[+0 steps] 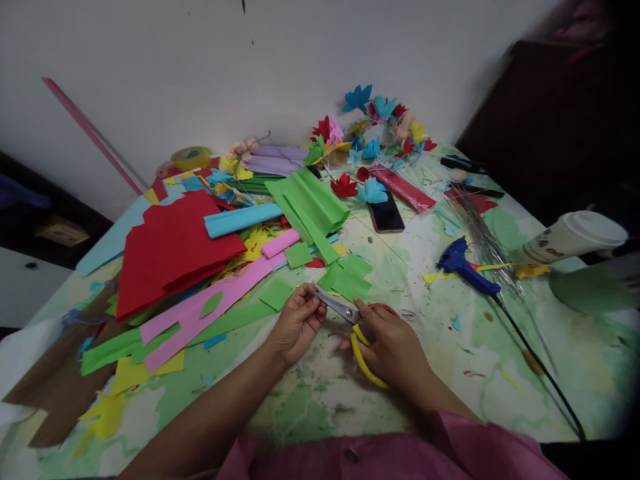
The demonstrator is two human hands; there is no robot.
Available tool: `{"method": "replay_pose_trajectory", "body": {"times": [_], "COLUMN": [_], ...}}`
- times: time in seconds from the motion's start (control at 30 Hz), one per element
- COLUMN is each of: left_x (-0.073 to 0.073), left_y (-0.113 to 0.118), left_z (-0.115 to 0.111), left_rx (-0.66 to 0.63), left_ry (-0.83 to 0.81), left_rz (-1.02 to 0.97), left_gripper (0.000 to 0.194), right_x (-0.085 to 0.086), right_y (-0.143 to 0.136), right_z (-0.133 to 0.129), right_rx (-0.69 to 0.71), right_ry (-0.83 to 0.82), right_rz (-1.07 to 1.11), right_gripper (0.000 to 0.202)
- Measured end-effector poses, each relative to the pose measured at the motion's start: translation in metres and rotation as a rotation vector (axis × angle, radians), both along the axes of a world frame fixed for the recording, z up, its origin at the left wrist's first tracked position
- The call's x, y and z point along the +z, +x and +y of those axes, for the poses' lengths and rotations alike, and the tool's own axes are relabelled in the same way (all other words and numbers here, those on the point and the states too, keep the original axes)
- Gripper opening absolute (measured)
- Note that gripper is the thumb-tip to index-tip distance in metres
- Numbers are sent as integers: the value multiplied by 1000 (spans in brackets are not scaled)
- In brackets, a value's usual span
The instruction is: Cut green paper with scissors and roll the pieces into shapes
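My right hand (400, 343) grips a pair of scissors (340, 307) by its yellow and red handles. Their metal blades point left and look nearly closed, with the tips at the fingers of my left hand (301, 323). That hand is closed in a pinch; whatever it holds is too small or hidden to make out. Just beyond the blades lie cut green paper pieces (346, 277). To the left a pink paper strip (220, 300) with cut-outs runs across a longer green strip (113, 352).
Folded red paper (175, 247) and a green crepe sheet (313, 207) cover the left and middle. Paper flowers (373, 190) and a phone (387, 213) lie behind. At right are a blue glue gun (467, 267) with its cord, thin wires (483, 233) and a lidded cup (570, 237).
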State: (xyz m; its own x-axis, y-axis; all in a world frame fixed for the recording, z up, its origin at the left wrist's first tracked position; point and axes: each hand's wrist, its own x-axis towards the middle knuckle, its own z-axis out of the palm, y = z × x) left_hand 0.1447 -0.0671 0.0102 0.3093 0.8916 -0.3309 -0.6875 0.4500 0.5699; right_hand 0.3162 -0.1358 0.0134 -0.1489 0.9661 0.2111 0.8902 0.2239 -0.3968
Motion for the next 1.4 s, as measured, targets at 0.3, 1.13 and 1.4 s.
{"method": "replay_pose_trajectory", "body": {"times": [0.3,1.13,1.4], "left_x": [2,-1,2], "left_y": [0,5,4], "left_z": [-2,-12,-10], "left_rx": [-60,-230,-181], "left_ry": [9,172,272], "left_rz": [13,325,386], "left_gripper": [22,30,30], "right_x": [-4,36,35], "right_y": [0,51,-13], "right_z": [-1,3,19], "right_rx": [-14,-513,172], "right_ry": [-36,-12,48], "right_rz": [75,-330,-58], "right_gripper": [58,33,15]}}
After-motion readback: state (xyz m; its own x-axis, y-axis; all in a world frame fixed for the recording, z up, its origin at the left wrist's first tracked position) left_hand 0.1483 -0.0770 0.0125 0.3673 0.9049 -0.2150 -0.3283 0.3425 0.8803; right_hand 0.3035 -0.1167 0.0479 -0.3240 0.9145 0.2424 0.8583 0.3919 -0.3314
